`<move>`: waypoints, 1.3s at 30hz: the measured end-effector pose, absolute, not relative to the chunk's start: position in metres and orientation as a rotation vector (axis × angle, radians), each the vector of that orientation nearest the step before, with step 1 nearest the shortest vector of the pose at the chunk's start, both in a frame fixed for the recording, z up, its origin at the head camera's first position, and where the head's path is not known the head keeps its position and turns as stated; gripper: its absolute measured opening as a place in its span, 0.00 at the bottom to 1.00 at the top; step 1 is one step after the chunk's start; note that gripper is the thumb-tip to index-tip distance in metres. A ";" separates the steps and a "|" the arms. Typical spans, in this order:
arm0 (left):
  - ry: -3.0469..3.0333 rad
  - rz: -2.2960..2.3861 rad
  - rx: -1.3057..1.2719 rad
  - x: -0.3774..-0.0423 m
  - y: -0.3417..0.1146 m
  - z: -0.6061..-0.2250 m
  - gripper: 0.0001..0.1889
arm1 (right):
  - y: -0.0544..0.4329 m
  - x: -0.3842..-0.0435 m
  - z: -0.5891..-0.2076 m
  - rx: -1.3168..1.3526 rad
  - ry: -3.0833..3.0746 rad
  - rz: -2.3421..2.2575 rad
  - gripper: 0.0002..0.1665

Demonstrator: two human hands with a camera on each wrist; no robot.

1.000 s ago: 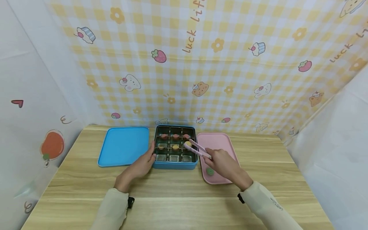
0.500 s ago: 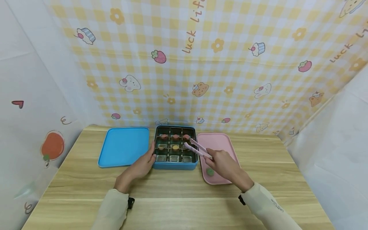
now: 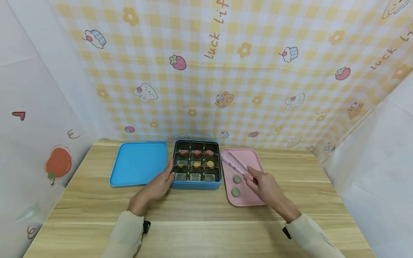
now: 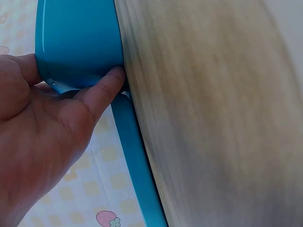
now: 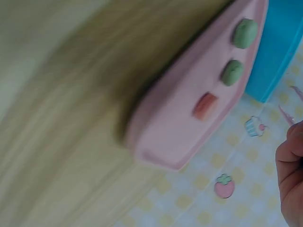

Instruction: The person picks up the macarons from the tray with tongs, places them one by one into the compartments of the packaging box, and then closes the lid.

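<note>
My left hand [image 3: 162, 182] rests on the left side of a blue tin box [image 3: 196, 185], thumb at the front corner. In the left wrist view its fingers [image 4: 102, 90] touch the box wall [image 4: 80, 42]. My right hand [image 3: 266, 188] holds pale pink tongs [image 3: 237, 167], tips over the pink tray [image 3: 255, 157] with nothing between them. Two green macarons [image 3: 236, 192] lie on the tray. The right wrist view also shows a reddish macaron [image 5: 205, 106] there. Inside the box's gold divided insert sit three pink macarons [image 3: 209, 152] and three yellow ones [image 3: 210, 164].
A flat blue lid [image 3: 140, 164] lies left of the box on the wooden table [image 3: 193, 222]. The tray stands close against the box's right side. Behind everything hangs a yellow checked cloth [image 3: 193, 89].
The tongs released the yellow macaron in the box's right middle compartment. My right hand then moved right with the tongs, over the tray, uncovering a second green macaron. The left hand stayed put.
</note>
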State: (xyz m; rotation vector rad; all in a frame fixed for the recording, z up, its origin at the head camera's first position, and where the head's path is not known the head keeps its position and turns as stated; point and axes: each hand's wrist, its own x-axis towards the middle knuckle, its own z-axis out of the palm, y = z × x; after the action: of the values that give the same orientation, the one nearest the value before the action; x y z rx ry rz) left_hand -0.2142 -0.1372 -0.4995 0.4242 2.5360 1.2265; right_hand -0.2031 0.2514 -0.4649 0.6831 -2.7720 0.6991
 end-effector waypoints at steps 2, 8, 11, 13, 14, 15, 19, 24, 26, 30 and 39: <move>2.539 1.225 0.426 -0.214 -0.137 -0.500 0.33 | 0.259 -0.200 -0.468 0.694 -2.770 0.673 0.22; 2.525 1.217 0.422 -0.215 -0.138 -0.500 0.33 | 0.282 -0.190 -0.477 0.667 -2.813 0.607 0.22; 2.517 1.223 0.429 -0.216 -0.138 -0.499 0.34 | 0.290 -0.185 -0.478 0.657 -2.860 0.624 0.22; 2.521 1.223 0.435 -0.217 -0.138 -0.499 0.34 | 0.295 -0.181 -0.477 0.659 -2.889 0.634 0.23; 2.521 1.220 0.438 -0.217 -0.138 -0.499 0.33 | 0.297 -0.179 -0.478 0.662 -2.900 0.628 0.23; 2.525 1.216 0.439 -0.217 -0.139 -0.499 0.33 | 0.298 -0.177 -0.478 0.664 -2.907 0.628 0.23; 2.531 1.217 0.449 -0.216 -0.139 -0.498 0.33 | 0.302 -0.171 -0.481 0.679 -2.911 0.612 0.22; 2.528 1.221 0.447 -0.216 -0.138 -0.499 0.33 | 0.303 -0.166 -0.484 0.700 -2.922 0.640 0.22; 2.526 1.219 0.445 -0.216 -0.138 -0.499 0.33 | 0.302 -0.166 -0.485 0.696 -2.925 0.647 0.22; 2.532 1.213 0.445 -0.215 -0.138 -0.499 0.33 | 0.302 -0.165 -0.487 0.696 -2.928 0.647 0.22; 2.531 1.213 0.428 -0.215 -0.138 -0.499 0.33 | 0.301 -0.164 -0.490 0.706 -2.923 0.620 0.23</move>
State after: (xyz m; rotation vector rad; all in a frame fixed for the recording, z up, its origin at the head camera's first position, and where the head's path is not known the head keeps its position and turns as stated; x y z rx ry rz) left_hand -0.2153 -0.1376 -0.4988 0.4278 2.5312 1.2127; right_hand -0.1642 0.3009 -0.4903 0.7059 -2.9230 0.6202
